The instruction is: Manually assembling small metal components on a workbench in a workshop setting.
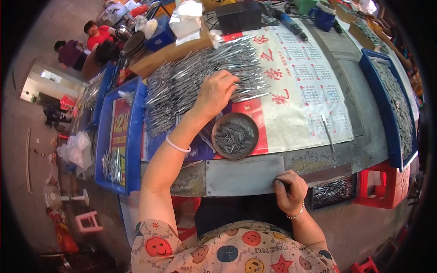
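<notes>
My left hand (215,94) reaches over a wide pile of thin metal pieces (175,86), its fingertips pinched at the pile's right part. Whatever lies between those fingertips is hidden. Just below it stands a round brown bowl (234,157) with short grey metal pieces (234,134) in it. My right hand (291,192) is curled closed at the table's near edge, by the right end of a flat grey metal plate (243,175). Something dark shows at its thumb, too small to name.
Printed calendar sheets (300,109) cover the tabletop, with one slim metal tool (327,133) on them. Blue trays (135,150) stand left, and another blue tray (395,157) holds grey pieces at right. A red stool (384,184) is below. People (104,38) sit far left.
</notes>
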The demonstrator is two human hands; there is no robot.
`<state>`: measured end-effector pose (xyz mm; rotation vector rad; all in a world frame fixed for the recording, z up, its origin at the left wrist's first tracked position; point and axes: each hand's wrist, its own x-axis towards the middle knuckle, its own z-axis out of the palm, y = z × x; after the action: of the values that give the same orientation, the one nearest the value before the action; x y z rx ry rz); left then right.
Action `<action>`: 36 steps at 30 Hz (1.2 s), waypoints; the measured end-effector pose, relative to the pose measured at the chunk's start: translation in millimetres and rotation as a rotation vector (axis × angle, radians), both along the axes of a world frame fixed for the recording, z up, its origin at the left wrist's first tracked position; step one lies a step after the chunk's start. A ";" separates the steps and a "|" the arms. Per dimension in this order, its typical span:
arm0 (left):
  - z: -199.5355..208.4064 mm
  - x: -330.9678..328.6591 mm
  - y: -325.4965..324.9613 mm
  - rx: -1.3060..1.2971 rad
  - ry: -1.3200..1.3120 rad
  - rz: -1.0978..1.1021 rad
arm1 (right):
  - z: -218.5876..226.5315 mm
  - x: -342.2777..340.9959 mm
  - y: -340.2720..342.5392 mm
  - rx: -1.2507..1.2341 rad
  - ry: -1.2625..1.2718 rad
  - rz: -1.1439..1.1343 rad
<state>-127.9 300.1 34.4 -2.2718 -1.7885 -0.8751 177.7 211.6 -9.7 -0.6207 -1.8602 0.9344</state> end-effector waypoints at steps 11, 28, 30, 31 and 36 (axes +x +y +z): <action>17.8 -9.8 -175.1 -0.244 -0.322 0.269 | -4.4 -6.5 -3.1 -0.029 -0.020 -0.027; -14.7 -5.7 -251.7 -0.256 -0.201 0.336 | -8.8 -7.2 -15.8 -0.124 -0.057 -0.129; -12.7 -2.7 -258.4 -0.234 -0.275 0.325 | -6.0 -6.7 -16.3 -0.138 -0.078 -0.138; -7.2 0.1 -262.9 -0.238 -0.372 0.350 | -4.3 -6.5 -15.4 -0.154 -0.101 -0.145; 17.1 24.3 -294.1 -0.153 -0.654 0.338 | 12.1 -15.7 -5.5 -0.367 -0.100 -0.077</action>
<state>-103.6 6.0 51.5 -1.7733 -2.4713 -1.5726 162.1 206.1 2.4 -0.9700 -1.7489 1.2244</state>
